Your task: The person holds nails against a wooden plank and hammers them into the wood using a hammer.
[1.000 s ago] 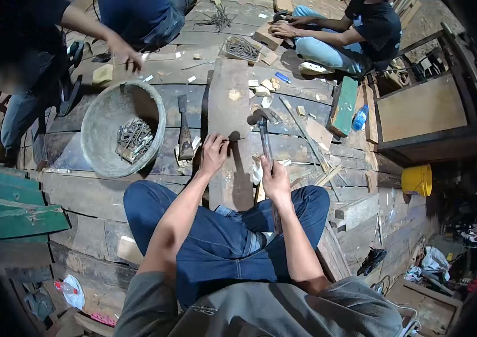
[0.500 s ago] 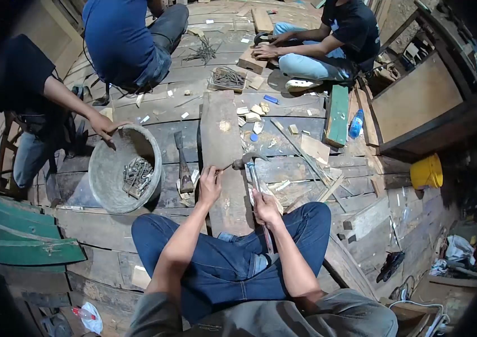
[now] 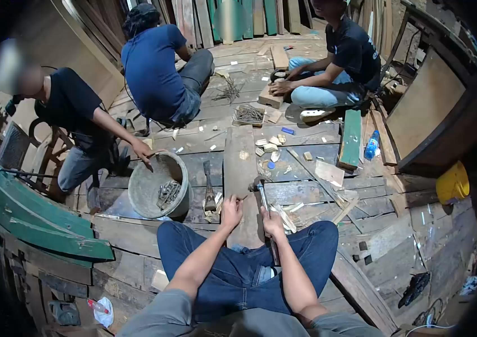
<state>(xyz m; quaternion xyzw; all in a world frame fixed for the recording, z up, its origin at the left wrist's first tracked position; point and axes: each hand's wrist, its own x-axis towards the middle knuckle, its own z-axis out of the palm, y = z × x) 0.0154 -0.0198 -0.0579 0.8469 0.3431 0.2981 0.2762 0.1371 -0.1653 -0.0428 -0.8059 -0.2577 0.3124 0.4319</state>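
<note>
My left hand (image 3: 231,212) is closed over the long wooden plank (image 3: 239,154) in front of me, pinching a thin nail (image 3: 243,197) between thumb and fingers. In my right hand (image 3: 273,223) is a hammer (image 3: 264,197), gripped partway along its handle. The hammer's head is close to the nail, at the plank's right edge; whether they touch I cannot tell. Left of the plank lies a chisel-like tool (image 3: 209,185) with a wooden handle. A grey bucket (image 3: 139,194) holding a pile of metal pieces stands farther left.
A co-worker's hand (image 3: 143,150) rests on the bucket's rim. Two other people sit farther off, one working at a wooden block (image 3: 270,98). A tray of nails (image 3: 249,115), wood scraps (image 3: 271,147), a green timber (image 3: 350,137) and a yellow bucket (image 3: 453,184) are around.
My view has tilted up and turned left, so the scene sits lower and farther right. Both hands keep hold of the nail and hammer. The co-worker's hand stays at the bucket.
</note>
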